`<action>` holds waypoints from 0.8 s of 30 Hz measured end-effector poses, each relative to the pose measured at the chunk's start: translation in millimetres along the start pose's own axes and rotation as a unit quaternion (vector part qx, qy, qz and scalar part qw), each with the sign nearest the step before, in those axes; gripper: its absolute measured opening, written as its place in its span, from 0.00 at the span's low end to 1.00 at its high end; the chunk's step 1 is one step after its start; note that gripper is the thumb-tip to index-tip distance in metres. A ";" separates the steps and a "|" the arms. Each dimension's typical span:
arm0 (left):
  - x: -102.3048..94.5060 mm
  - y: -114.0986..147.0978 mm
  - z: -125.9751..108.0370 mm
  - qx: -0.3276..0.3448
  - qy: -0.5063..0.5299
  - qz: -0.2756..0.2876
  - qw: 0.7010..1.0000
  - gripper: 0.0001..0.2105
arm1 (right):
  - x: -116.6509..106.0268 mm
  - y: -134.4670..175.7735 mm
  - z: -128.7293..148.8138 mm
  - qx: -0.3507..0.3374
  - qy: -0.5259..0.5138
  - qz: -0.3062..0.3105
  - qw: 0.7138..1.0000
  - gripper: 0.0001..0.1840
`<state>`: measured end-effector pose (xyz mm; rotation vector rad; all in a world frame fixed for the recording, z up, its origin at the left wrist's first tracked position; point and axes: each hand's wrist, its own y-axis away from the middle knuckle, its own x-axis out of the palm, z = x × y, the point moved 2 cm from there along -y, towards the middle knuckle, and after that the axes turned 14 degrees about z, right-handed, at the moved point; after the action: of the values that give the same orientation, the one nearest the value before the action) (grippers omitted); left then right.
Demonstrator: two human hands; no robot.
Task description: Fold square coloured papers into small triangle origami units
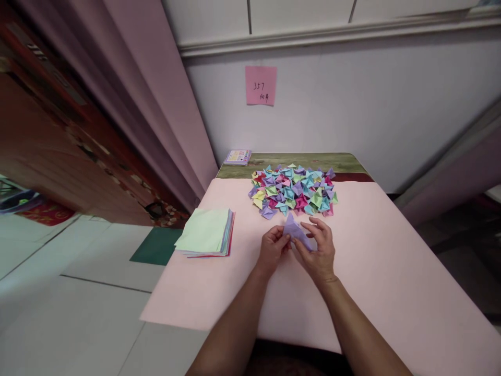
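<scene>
A piece of purple origami paper (296, 233), folded to a point at its top, is held up between my two hands over the pink-covered table. My left hand (273, 248) pinches its lower left edge between thumb and fingers. On the other side, my right hand (319, 248) grips the lower edge with its thumb, its fingers curved behind and partly apart. Just beyond the hands lies a heap of small folded paper pieces (289, 192) in purple, blue, green, yellow and pink.
A stack of square paper sheets (205, 231), pale green on top, lies at the left table edge. A printed packet (237, 157) sits at the back left corner. Behind stands a wall with a pink note (261, 85); a curtain (156, 94) hangs on the left.
</scene>
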<state>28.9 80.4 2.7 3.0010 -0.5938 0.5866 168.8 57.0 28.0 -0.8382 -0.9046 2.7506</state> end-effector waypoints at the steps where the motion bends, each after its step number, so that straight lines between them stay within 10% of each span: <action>1: 0.3 0.1 -0.1 -0.002 -0.007 0.003 1.000 0.14 | -0.5 -0.6 0.2 -0.005 0.002 -0.002 1.000 0.20; 24: 2.4 1.1 -0.3 0.011 -0.050 0.015 0.999 0.07 | -0.3 -3.3 -6.5 0.059 -0.057 0.068 0.994 0.16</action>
<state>30.4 78.6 3.8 3.0617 -0.6428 0.4497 172.4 62.9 25.8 -0.7563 -0.7179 2.9617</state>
